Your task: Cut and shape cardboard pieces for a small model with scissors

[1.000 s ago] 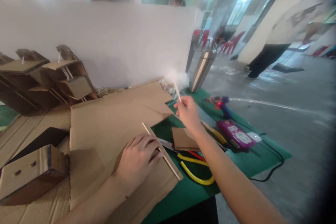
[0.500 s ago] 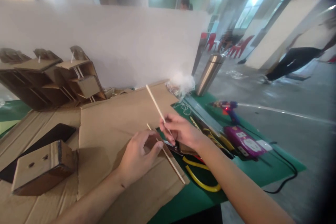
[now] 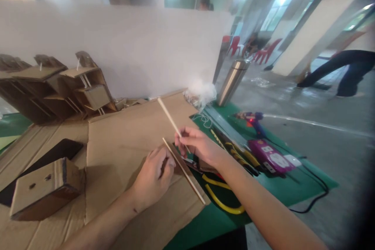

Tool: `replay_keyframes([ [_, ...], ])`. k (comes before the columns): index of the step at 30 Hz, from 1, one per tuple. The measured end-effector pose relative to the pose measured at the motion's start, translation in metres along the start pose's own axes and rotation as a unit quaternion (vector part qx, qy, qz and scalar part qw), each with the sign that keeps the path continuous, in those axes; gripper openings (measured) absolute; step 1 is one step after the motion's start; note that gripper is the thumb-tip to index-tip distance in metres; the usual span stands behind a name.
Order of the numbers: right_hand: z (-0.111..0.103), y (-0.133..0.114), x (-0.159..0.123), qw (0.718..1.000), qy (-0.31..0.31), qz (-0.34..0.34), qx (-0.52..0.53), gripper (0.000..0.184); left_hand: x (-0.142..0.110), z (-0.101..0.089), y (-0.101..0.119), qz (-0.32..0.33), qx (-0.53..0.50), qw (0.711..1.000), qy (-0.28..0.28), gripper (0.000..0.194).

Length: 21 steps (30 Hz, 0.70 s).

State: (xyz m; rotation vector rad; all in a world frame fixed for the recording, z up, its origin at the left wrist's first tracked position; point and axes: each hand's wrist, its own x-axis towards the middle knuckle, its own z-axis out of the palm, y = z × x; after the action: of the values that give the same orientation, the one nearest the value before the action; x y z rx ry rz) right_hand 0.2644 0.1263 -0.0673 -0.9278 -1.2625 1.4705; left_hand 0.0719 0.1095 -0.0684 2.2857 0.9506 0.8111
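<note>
My right hand (image 3: 197, 143) pinches a thin wooden stick (image 3: 169, 116) near its lower end, and the stick slants up to the left above the cardboard sheet (image 3: 117, 136). Another thin wooden stick (image 3: 187, 175) lies along the sheet's right edge, its whole length in sight. Just left of that stick, my left hand (image 3: 155, 172) is closed with the fingers curled in. Its fingertips are hidden, so what it holds, if anything, does not show. Under my right hand, scissors (image 3: 191, 164) are partly covered, with their yellow handles (image 3: 222, 199) perhaps nearby.
A cardboard box with two holes (image 3: 43, 191) and a black flat object (image 3: 61, 154) lie left. Cardboard shelf models (image 3: 90, 90) stand behind. On the right are a metal flask (image 3: 233, 82), a glue gun (image 3: 250, 117), a purple power strip (image 3: 269, 156) and its cable. A person walks beyond.
My left hand's fingers have curled closed and come off the lying stick. My right hand has shifted slightly left with its stick. The person at far right has moved.
</note>
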Motion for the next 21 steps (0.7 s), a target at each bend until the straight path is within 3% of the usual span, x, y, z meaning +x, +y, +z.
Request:
replay_keyframes([
  [2, -0.006, 0.004, 0.007, 0.994, 0.099, -0.044, -0.034, 0.016, -0.001, 0.000, 0.000, 0.016, 0.015, 1.000, 0.000, 0.027],
  [5, -0.022, 0.009, 0.016, 0.953, 0.256, -0.116, -0.114, 0.017, -0.002, -0.006, 0.008, 0.046, 0.030, 0.998, -0.009, 0.031],
  [9, -0.045, -0.002, 0.015, 0.883, 0.370, -0.173, -0.232, 0.014, -0.008, -0.016, 0.039, 0.106, 0.036, 0.992, -0.065, 0.037],
  [11, -0.054, -0.017, 0.007, 0.862, 0.373, -0.175, -0.296, 0.010, -0.015, -0.014, 0.057, 0.157, 0.073, 0.976, -0.130, 0.035],
  [13, -0.063, -0.036, -0.007, 0.853, 0.335, -0.154, -0.369, 0.005, -0.023, -0.004, 0.072, 0.205, 0.131, 0.956, -0.167, 0.029],
  [15, -0.075, -0.054, -0.023, 0.841, 0.274, -0.111, -0.454, 0.004, -0.034, 0.016, 0.080, 0.256, 0.172, 0.933, -0.185, 0.025],
  [18, -0.101, -0.077, -0.048, 0.785, 0.244, -0.052, -0.566, 0.012, -0.055, 0.054, 0.083, 0.324, 0.146, 0.888, -0.292, 0.015],
  [21, -0.131, -0.094, -0.070, 0.714, 0.289, -0.008, -0.637, 0.014, -0.076, 0.087, 0.084, 0.264, 0.139, 0.905, -0.305, 0.018],
])
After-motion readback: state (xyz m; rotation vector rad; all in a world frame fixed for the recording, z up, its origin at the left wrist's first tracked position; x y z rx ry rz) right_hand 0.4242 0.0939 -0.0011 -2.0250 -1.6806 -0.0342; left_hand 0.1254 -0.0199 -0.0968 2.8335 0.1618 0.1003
